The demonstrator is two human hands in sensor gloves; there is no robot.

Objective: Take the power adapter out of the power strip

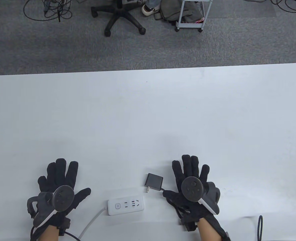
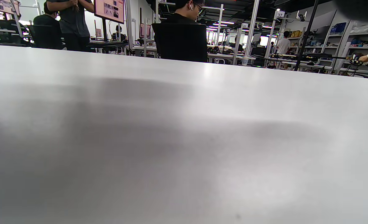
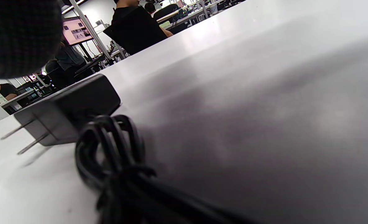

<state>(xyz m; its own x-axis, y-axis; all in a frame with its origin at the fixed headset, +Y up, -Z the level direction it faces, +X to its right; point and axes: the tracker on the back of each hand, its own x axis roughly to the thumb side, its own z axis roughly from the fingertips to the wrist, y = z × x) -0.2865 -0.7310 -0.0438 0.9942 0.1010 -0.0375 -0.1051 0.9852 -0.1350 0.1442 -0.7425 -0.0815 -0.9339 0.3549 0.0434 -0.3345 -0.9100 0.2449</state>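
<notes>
The black power adapter (image 1: 154,182) lies flat on the white table (image 1: 148,113), unplugged, its two prongs pointing toward the white power strip (image 1: 125,204) just below and to its left. In the right wrist view the adapter (image 3: 68,107) lies with bare prongs beside its coiled black cable (image 3: 115,155). My right hand (image 1: 190,173) rests flat on the table, fingers spread, just right of the adapter and holding nothing. My left hand (image 1: 60,175) rests flat with fingers spread, left of the strip, holding nothing. The left wrist view shows only bare table.
The strip's white cord (image 1: 91,223) runs off the table's front edge. A black cable loop (image 1: 260,226) lies at the front right. Beyond the table's far edge stand an office chair (image 1: 122,15) and a cart (image 1: 191,15) on the carpet.
</notes>
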